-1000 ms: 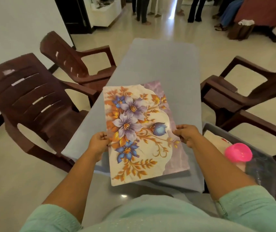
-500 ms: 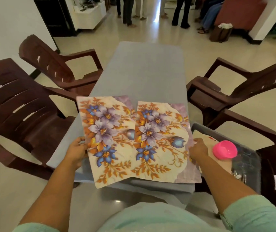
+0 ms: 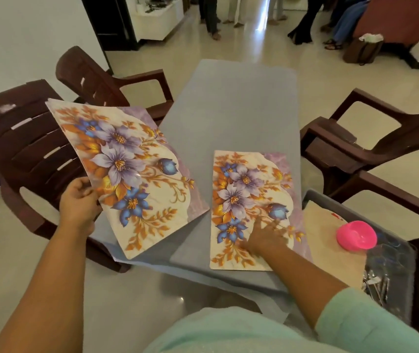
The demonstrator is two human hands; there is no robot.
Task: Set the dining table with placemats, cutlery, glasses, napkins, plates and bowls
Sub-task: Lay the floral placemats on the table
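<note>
Counter (image 3: 231,118): grey-covered surface running from lower centre toward the top of the head view, near edge just above the person's green garment.
Flat placemat (image 3: 251,207): floral sheet lying flat on the counter at centre right, long side running away from the camera, near the counter's right edge.
Right hand (image 3: 264,238): grip spread, fingers straight and resting on the lower half of the flat placemat; motion blur hides finger detail.
Held placemat (image 3: 127,174): second floral sheet at centre left, tilted and raised, its lower right corner over the counter's left edge, its upper part overlapping the chairs behind; apart from the flat placemat.
Left hand (image 3: 80,202): grip pinching the left edge of the held placemat, thumb on top, fingers beneath.
Tray (image 3: 391,261): dark bin at lower right on a chair seat, just beside the counter; holds a pink bowl (image 3: 356,235), a beige sheet and cutlery (image 3: 375,281).
Chairs (image 3: 32,149): dark brown plastic armchairs, two at left, two at right.
Background: several standing people's legs at the top of the frame.
</note>
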